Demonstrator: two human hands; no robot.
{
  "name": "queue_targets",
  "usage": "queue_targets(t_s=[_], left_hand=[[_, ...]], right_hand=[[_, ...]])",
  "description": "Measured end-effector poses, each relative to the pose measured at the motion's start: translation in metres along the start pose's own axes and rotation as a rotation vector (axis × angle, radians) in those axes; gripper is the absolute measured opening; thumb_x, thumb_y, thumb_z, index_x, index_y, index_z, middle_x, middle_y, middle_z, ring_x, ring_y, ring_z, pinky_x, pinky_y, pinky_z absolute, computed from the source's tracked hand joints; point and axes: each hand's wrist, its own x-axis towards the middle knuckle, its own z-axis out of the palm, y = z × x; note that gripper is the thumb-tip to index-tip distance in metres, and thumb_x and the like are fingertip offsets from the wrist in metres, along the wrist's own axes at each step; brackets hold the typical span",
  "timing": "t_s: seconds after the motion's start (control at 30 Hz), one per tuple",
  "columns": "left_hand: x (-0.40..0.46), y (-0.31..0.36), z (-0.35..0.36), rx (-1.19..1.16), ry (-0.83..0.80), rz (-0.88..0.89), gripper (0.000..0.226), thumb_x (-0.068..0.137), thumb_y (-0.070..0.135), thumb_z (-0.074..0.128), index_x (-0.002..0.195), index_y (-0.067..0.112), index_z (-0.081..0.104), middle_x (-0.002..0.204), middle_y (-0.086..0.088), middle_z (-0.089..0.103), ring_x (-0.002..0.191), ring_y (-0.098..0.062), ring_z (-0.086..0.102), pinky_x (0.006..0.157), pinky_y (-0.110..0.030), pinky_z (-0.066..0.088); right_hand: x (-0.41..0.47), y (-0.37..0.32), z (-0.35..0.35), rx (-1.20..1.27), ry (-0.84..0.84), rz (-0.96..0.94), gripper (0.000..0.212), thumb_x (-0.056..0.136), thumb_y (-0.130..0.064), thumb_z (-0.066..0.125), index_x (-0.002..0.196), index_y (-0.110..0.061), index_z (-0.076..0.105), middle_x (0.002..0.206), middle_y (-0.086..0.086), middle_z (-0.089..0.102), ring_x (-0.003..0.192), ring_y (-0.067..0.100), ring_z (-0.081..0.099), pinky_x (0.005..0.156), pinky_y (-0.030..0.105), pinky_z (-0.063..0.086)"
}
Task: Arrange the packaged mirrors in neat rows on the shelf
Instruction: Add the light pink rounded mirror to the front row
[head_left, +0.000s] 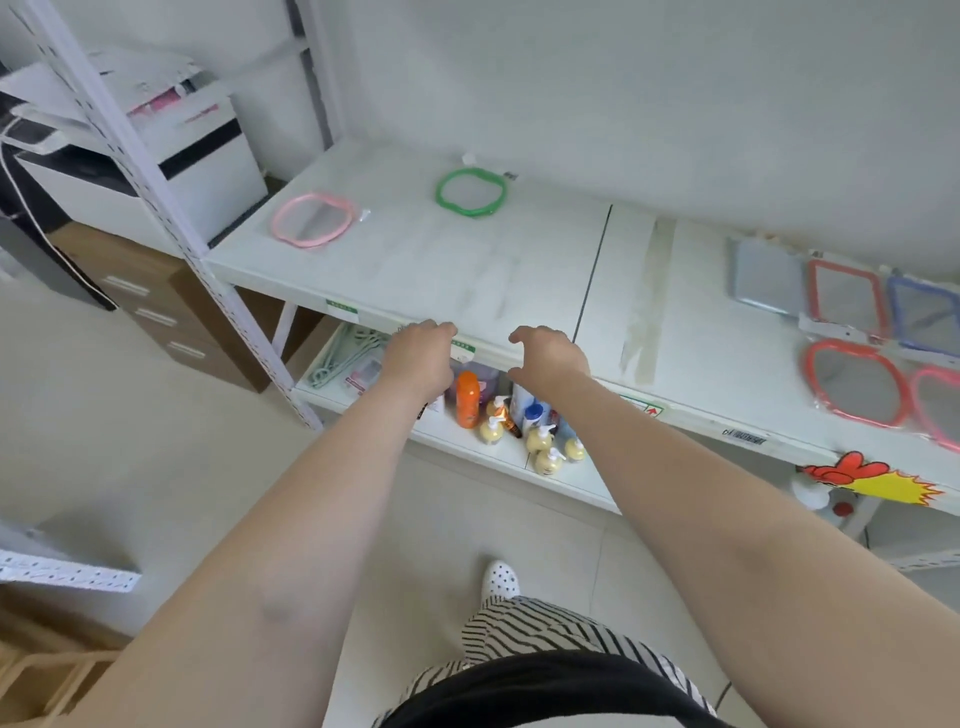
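Both hands empty, fingers loosely curled: left hand (422, 349) and right hand (546, 354) at the white shelf (415, 260) front edge. Pink-framed packaged mirror (314, 219) and green-framed packaged mirror (471, 191) lie far back, apart; the long reach risks knocking them askew.

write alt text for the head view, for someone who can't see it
Two bare hands, left hand and right hand, reach empty toward a white shelf holding a pink mirror, a green mirror and more packaged mirrors clustered at right.

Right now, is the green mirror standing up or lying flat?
Lying flat. The green mirror rests face-up on the shelf, its whole round rim showing.
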Motion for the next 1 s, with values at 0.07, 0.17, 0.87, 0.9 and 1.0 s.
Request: queue_targets(t_s=[0.07,0.17,0.87,0.9,1.0], left_hand=[[0.017,-0.009,-0.001,0.018,0.002,0.011,0.047,0.082,0.006,0.055,0.128,0.012,0.053,0.122,-0.011,0.060,0.113,-0.032,0.057,0.088,-0.038,0.047],[0.048,-0.022,-0.010,0.035,0.001,0.022,0.049,0.083,0.007,0.057,0.131,0.011,0.051,0.123,-0.012,0.059,0.114,-0.033,0.056,0.091,-0.038,0.046],[0.208,-0.154,-0.043,0.065,-0.029,0.058,0.049,0.085,0.007,0.051,0.133,0.012,0.049,0.122,-0.012,0.058,0.113,-0.033,0.055,0.088,-0.037,0.044],[0.215,-0.164,-0.044,0.070,-0.038,0.075,0.049,0.085,0.007,0.051,0.134,0.012,0.048,0.123,-0.012,0.058,0.114,-0.033,0.055,0.088,-0.037,0.044],[0.235,-0.194,-0.047,0.092,-0.059,0.120,0.049,0.086,0.006,0.050,0.134,0.011,0.048,0.126,-0.013,0.056,0.117,-0.034,0.053,0.088,-0.037,0.044]], right_hand=[[0.018,-0.008,-0.002,-0.007,0.013,-0.011,0.053,0.088,-0.021,0.058,0.140,-0.023,0.043,0.131,0.004,0.054,0.123,0.024,0.047,0.095,0.033,0.042],[0.050,-0.019,-0.008,0.009,0.033,-0.027,0.052,0.088,-0.019,0.057,0.139,-0.023,0.043,0.132,0.004,0.053,0.124,0.024,0.047,0.095,0.032,0.041],[0.232,-0.122,-0.028,0.063,0.044,0.035,0.052,0.088,-0.020,0.055,0.138,-0.025,0.043,0.132,0.002,0.052,0.126,0.021,0.046,0.086,0.029,0.039],[0.238,-0.129,-0.025,0.069,0.045,0.056,0.051,0.088,-0.020,0.055,0.138,-0.025,0.043,0.132,0.001,0.052,0.126,0.021,0.046,0.085,0.029,0.038],[0.254,-0.151,-0.014,0.096,0.044,0.122,0.050,0.088,-0.021,0.055,0.137,-0.025,0.044,0.130,0.000,0.053,0.125,0.020,0.047,0.081,0.028,0.037]])
